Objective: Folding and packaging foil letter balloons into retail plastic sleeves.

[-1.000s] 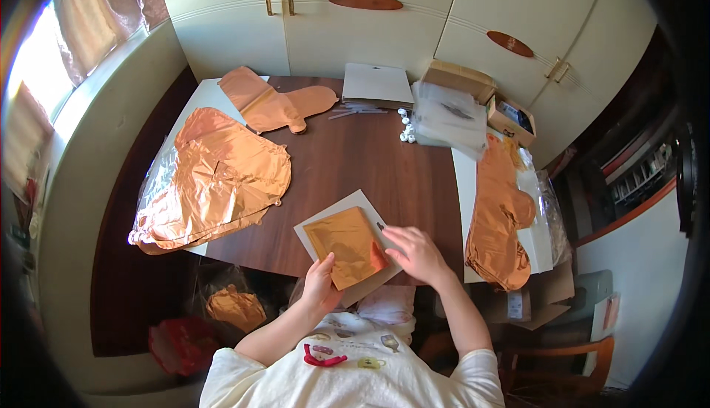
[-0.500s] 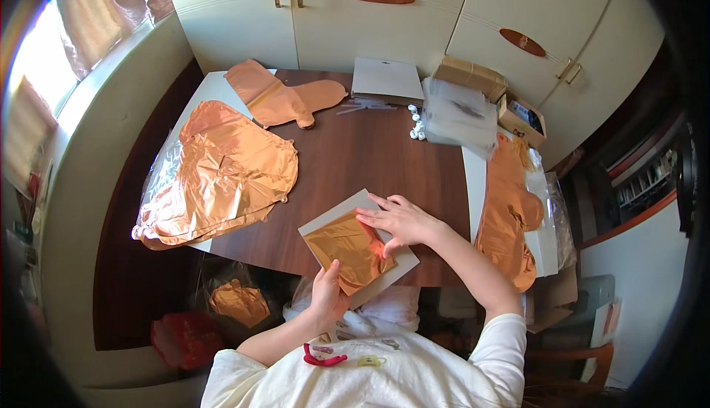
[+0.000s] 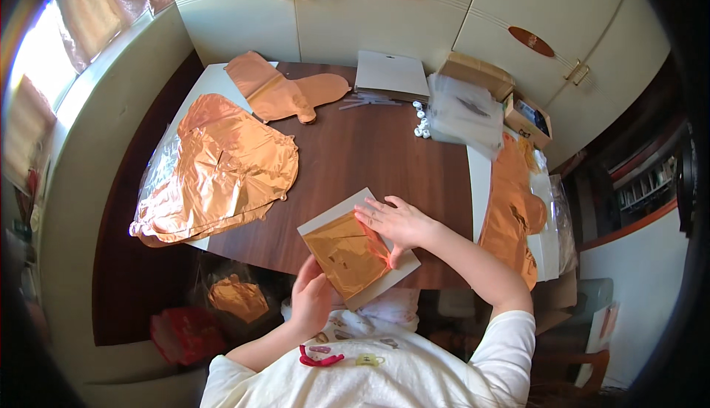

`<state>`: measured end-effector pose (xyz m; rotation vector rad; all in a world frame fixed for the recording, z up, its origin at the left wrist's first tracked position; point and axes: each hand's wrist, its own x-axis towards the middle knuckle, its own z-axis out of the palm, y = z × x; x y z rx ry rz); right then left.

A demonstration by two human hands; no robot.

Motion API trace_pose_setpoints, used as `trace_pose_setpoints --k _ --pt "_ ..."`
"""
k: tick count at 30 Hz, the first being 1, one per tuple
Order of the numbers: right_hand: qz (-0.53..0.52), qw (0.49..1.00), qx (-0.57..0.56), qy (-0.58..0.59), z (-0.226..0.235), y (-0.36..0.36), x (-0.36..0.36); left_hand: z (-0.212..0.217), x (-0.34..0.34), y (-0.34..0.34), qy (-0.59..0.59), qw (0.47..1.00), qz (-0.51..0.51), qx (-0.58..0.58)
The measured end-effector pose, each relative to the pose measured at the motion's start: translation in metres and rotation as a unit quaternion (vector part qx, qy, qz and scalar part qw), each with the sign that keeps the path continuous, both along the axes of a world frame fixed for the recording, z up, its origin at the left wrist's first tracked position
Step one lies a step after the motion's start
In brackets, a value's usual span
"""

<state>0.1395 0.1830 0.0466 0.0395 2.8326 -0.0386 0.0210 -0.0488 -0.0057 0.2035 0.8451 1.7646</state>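
Observation:
A folded orange-gold foil balloon (image 3: 344, 253) lies flat on a white card (image 3: 314, 221), which juts over the table's near edge. My right hand (image 3: 396, 223) rests on the card's right part, fingers spread flat, its thumb against the foil's right edge, where a reddish reflection shows. At the card's lower left edge, my left hand (image 3: 310, 301) holds it from the side. Its fingers go partly under the card and are partly hidden; the thumb is off the foil.
Large foil balloons (image 3: 222, 164) lie on the table's left, another (image 3: 277, 94) behind them, more (image 3: 510, 194) on the right. At the back stand a stack of white cards (image 3: 390, 74), clear plastic bags (image 3: 462, 112), small white round pieces (image 3: 421, 121) and a small box (image 3: 526, 120).
My left hand has slid down and left, taking its thumb off the foil to the card's edge. My right thumb has shifted slightly right along the foil's edge.

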Motion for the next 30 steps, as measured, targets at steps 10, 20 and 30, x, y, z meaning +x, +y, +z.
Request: trace_pose_setpoints --k 10,20,30 --pt "-0.010 1.000 0.024 -0.017 -0.008 -0.001 -0.003 0.008 -0.015 0.065 0.880 0.455 -0.137 -0.015" --pt "-0.021 0.999 -0.019 -0.044 -0.002 0.001 0.001 0.019 -0.028 0.051 0.892 0.385 -0.222 -0.089" --pt "-0.018 0.995 -0.089 -0.036 -0.016 0.008 0.004 -0.017 -0.030 -0.045 0.786 0.612 -0.002 -0.090"
